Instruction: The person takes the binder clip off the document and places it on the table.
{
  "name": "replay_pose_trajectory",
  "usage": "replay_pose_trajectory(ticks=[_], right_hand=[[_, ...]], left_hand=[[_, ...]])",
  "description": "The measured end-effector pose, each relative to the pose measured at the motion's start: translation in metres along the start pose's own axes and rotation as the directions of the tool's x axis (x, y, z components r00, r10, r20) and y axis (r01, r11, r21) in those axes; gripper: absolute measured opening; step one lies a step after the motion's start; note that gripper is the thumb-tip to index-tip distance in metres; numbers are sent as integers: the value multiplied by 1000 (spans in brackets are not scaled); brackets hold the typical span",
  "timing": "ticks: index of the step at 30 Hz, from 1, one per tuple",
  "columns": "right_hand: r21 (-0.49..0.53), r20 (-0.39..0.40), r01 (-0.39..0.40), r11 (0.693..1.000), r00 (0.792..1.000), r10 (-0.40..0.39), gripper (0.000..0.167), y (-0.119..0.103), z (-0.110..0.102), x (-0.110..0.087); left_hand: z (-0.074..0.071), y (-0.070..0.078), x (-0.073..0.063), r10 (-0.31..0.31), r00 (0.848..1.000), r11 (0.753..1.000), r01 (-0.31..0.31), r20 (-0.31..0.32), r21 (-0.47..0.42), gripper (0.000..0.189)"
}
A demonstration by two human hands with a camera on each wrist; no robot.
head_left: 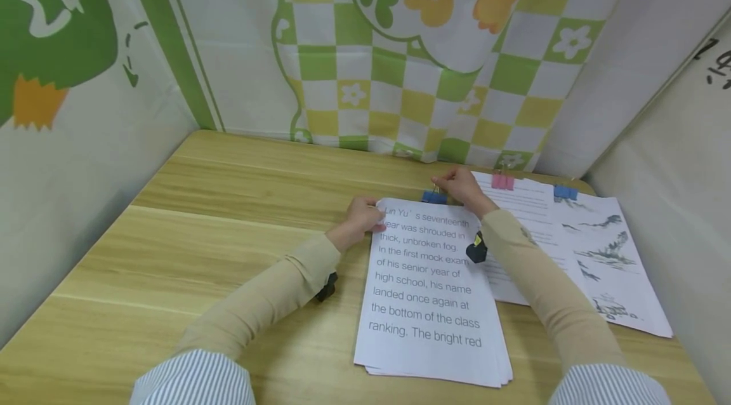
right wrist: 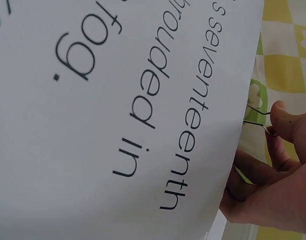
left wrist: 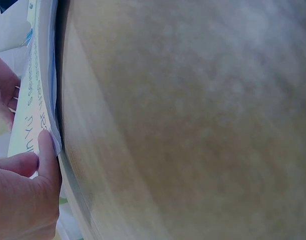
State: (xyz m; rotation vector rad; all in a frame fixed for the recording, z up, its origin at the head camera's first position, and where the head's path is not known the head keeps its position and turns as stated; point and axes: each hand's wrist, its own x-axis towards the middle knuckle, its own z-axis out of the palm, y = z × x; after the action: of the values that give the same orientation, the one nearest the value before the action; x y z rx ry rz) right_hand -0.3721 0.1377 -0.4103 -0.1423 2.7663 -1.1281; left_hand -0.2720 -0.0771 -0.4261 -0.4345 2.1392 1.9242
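Observation:
A stack of printed paper sheets (head_left: 425, 291) lies on the table with large English text facing up. My left hand (head_left: 363, 216) holds its upper left corner, thumb and forefinger at the edge in the left wrist view. At the top edge sits a blue binder clip (head_left: 434, 197); whether its mouth is over the sheets, I cannot tell. My right hand (head_left: 461, 189) pinches the clip's wire handles (right wrist: 258, 119) between thumb and forefinger. In the right wrist view the clip's blue body is hidden by the paper.
To the right lie printed sheets (head_left: 505, 246) with a pink binder clip (head_left: 502, 182), and landscape-picture sheets (head_left: 613, 252) with a blue binder clip (head_left: 565, 192). A patterned curtain (head_left: 394, 75) hangs along the wooden table's (head_left: 188, 221) back edge.

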Motion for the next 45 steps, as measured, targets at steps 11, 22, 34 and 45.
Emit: replay_pose_trajectory(ticks=[11,22,34,45], right_hand=[[-84,-43,-64,994,997,60,32,-6,8,5],[-142,-91,-31,989,996,18,32,-7,14,5],[-146,-77,6,989,997,-17,34,-2,12,6],[-139,-101,45,989,993,-60,34,-4,13,3]], left_hand=[[0,-5,4,-2,1000,1000,2,1,-15,44],[-2,-4,1,6,1000,1000,-6,-2,1,43],[-28,2,-3,-19,999,1000,20,-51,21,51],[-75,0,-7,-71,994,996,74,-87,39,56]])
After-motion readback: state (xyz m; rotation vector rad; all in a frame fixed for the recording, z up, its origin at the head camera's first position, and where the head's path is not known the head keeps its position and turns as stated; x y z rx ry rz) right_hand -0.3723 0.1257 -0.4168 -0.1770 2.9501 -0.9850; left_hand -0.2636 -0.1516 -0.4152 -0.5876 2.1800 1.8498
